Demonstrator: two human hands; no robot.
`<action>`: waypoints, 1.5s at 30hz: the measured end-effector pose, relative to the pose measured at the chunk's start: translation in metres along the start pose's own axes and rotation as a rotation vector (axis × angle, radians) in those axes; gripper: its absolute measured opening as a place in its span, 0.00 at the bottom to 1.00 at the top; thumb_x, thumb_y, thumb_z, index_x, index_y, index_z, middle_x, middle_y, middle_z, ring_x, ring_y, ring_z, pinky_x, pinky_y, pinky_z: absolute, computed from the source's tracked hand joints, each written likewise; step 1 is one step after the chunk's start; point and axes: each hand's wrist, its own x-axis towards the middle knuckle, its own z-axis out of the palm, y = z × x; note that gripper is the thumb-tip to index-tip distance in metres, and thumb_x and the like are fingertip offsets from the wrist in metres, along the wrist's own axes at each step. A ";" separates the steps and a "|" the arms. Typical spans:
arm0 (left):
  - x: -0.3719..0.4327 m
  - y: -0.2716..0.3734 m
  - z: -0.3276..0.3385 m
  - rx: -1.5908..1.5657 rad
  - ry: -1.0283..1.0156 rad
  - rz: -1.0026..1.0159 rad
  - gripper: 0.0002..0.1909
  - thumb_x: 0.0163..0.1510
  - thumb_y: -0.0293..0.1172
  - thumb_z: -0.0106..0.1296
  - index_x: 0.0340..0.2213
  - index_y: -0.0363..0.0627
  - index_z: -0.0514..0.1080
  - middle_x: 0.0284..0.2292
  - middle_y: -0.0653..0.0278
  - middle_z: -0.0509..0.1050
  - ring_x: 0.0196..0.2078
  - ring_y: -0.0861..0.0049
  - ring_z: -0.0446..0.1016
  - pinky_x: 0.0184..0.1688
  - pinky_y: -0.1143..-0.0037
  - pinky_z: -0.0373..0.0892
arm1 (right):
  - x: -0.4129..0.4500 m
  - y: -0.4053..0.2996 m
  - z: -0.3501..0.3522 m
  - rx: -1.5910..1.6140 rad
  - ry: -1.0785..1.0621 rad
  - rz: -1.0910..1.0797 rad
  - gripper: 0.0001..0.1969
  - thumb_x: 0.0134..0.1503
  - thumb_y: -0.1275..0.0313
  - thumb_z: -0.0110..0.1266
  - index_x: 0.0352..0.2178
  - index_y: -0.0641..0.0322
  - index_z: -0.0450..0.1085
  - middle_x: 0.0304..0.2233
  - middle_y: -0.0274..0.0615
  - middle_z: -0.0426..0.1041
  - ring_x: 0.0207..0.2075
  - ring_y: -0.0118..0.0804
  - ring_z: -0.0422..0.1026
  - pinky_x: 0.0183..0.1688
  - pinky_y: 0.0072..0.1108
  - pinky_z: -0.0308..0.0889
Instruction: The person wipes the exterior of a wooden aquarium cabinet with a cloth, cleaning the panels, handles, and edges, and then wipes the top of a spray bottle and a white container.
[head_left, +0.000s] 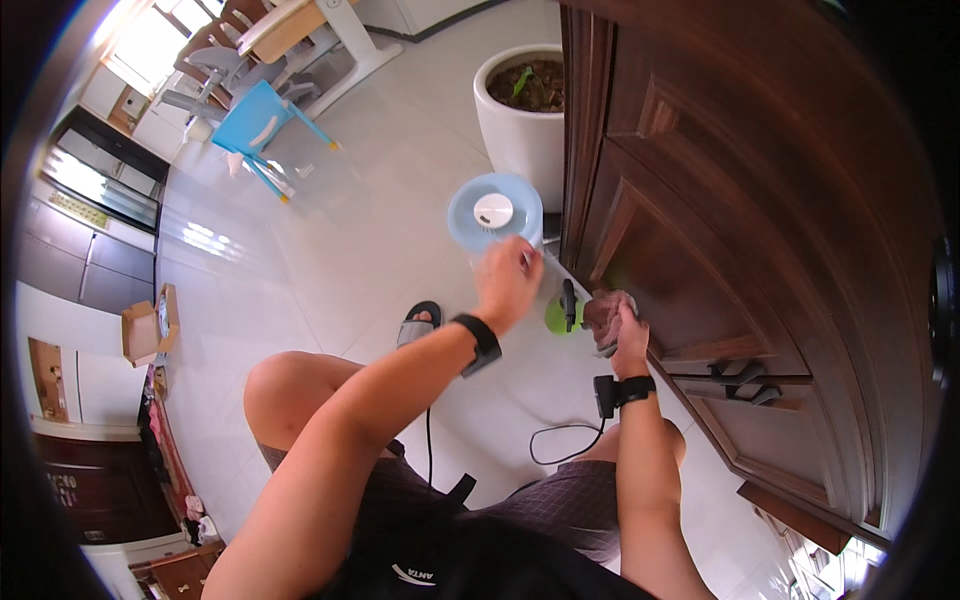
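My right hand (632, 346) grips a crumpled greyish-pink cloth (606, 319) at the lower edge of a dark brown wooden cabinet (675, 292). Curled and blurred, my left hand (508, 279) hovers in front of a round light-blue appliance (469, 217) with a white knob (493, 211) on its top. Whether its fingers hold anything is too blurred to tell. Between my hands, a green bottle (556, 318) with a black trigger head (569, 304) stands on the floor.
A white planter (517, 142) with soil stands behind the blue appliance. Black handles (742, 379) stick out from the cabinet. A black cable (534, 444) loops near my right wrist. A small blue chair (255, 124) and an opened cardboard box (141, 334) are farther left.
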 end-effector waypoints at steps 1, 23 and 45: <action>0.021 -0.011 -0.011 0.035 0.220 0.114 0.26 0.45 0.33 0.61 0.47 0.46 0.66 0.43 0.58 0.71 0.49 0.58 0.66 0.47 0.64 0.66 | -0.005 -0.003 0.009 -0.003 -0.034 -0.043 0.11 0.59 0.69 0.52 0.41 0.63 0.70 0.35 0.35 0.74 0.37 0.29 0.73 0.40 0.17 0.67; 0.010 0.070 -0.174 -0.748 -0.351 -0.228 0.27 0.62 0.48 0.41 0.55 0.44 0.60 0.45 0.60 0.71 0.44 0.71 0.72 0.44 0.68 0.71 | -0.112 -0.081 0.117 0.428 -0.404 -0.230 0.18 0.64 0.62 0.44 0.49 0.63 0.64 0.43 0.40 0.71 0.35 0.30 0.70 0.33 0.22 0.66; -0.029 0.053 -0.156 -0.567 -0.393 0.550 0.16 0.54 0.26 0.54 0.46 0.38 0.69 0.41 0.60 0.74 0.42 0.81 0.71 0.44 0.76 0.71 | -0.144 -0.120 0.203 -0.417 -0.476 -0.857 0.32 0.66 0.56 0.35 0.60 0.76 0.48 0.59 0.64 0.57 0.62 0.51 0.56 0.63 0.29 0.49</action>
